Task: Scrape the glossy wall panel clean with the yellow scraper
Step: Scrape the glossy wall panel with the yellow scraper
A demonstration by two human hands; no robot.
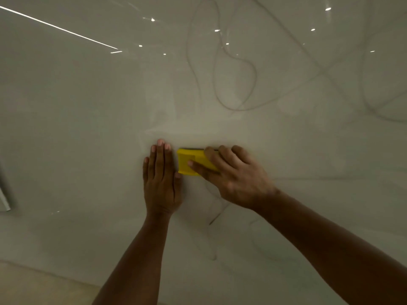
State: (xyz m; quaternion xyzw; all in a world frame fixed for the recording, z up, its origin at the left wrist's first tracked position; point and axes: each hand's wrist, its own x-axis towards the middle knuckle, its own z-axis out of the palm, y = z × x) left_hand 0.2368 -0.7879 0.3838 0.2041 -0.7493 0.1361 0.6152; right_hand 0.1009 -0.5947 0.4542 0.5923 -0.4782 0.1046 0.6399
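Observation:
A glossy pale wall panel (88, 119) fills the view, marked with thin grey curved veins and reflected lights. My right hand (233, 175) grips the yellow scraper (187, 160) and presses it flat on the panel, its dark blade edge pointing up. My fingers cover the scraper's right half. My left hand (161, 179) lies flat on the panel just left of the scraper, fingers together and pointing up, its thumb side touching the scraper's lower left corner.
A pale floor strip (33, 285) shows at the bottom left below the panel. A grey metal piece (4, 194) juts in at the left edge. A bright reflected light line (57, 27) crosses the upper left.

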